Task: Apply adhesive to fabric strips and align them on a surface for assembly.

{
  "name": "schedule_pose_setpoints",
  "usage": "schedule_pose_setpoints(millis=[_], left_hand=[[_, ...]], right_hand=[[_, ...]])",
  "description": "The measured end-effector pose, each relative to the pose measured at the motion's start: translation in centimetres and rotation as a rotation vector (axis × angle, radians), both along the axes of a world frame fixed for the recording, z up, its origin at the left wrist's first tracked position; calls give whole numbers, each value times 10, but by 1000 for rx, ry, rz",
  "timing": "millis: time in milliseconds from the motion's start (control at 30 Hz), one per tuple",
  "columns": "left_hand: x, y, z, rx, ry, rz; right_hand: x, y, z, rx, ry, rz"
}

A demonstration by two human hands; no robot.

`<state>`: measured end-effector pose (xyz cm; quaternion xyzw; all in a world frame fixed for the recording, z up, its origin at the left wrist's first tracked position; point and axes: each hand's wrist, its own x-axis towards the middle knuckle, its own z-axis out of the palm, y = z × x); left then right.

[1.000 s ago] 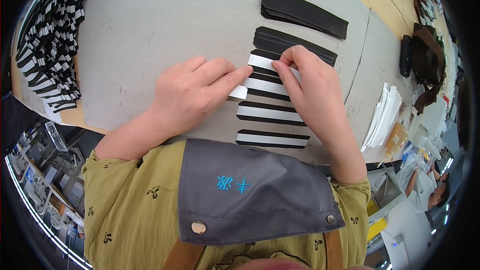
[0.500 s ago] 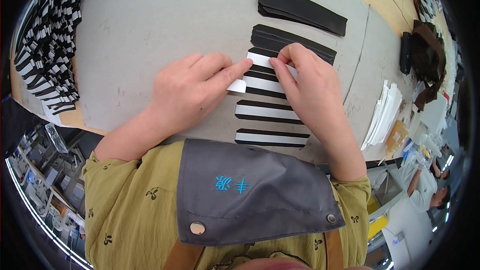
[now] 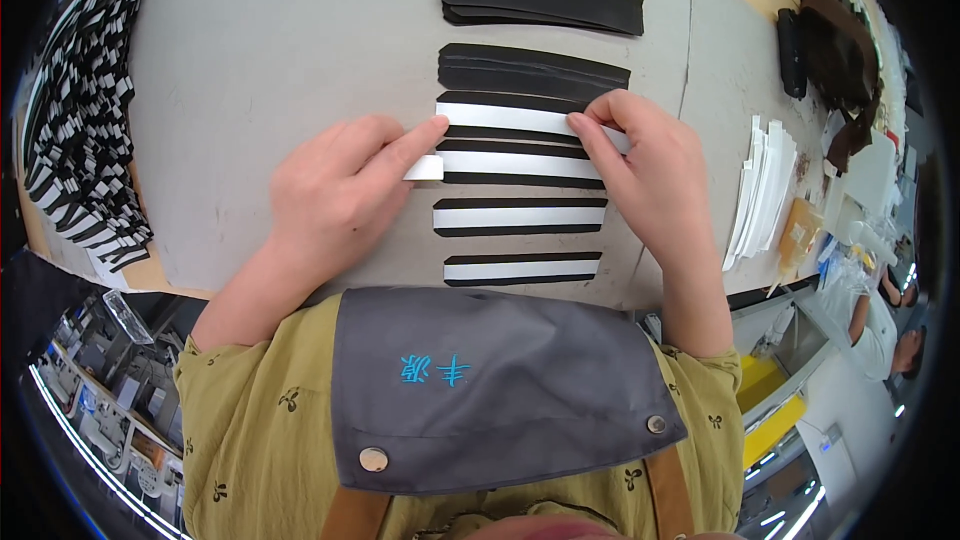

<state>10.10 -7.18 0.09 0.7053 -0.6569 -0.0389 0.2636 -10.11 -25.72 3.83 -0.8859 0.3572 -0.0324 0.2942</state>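
Note:
Several black strips lie in a column, some with a white band along the middle. On the third from the far end, a long white strip point(image 3: 505, 118) runs along the black piece point(image 3: 480, 99). The index fingertip of my left hand point(image 3: 345, 175) presses its left end; the other fingers are curled, with another white strip point(image 3: 426, 169) sticking out from under them. My right hand point(image 3: 648, 165) pinches the long strip towards its right end between thumb and index finger; the strip's end shows past the thumb. Nearer lie black pieces with white bands point(image 3: 525, 163), point(image 3: 520, 217), point(image 3: 522, 268).
Farther off lie a plain black piece point(image 3: 530, 70) and a stack of black pieces point(image 3: 540, 0). A large pile of black-and-white strips point(image 3: 85, 110) fills the left edge. White strips point(image 3: 760, 190), an amber tool point(image 3: 798, 230) and dark brown material point(image 3: 838, 45) sit at the right.
The view has shifted, so the table's things sit farther left. My right hand has slid right along the white strip, away from my left hand, which stays at the left end.

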Motion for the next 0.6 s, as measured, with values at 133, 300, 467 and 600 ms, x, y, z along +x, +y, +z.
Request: schedule_pose_setpoints(millis=[133,300,467,600], left_hand=[[0,0,1,24,-13,-11],[-2,1,1,27,-12,7],[-2,-1,4,42,-10,-1],[0,-5,7,87,2,-20]], right_hand=[[2,1,-2,-15,54,-7],[1,3,-5,-89,27,21],[-2,3,-7,-157,32,46],[-3,6,1,-186,103,-42]])
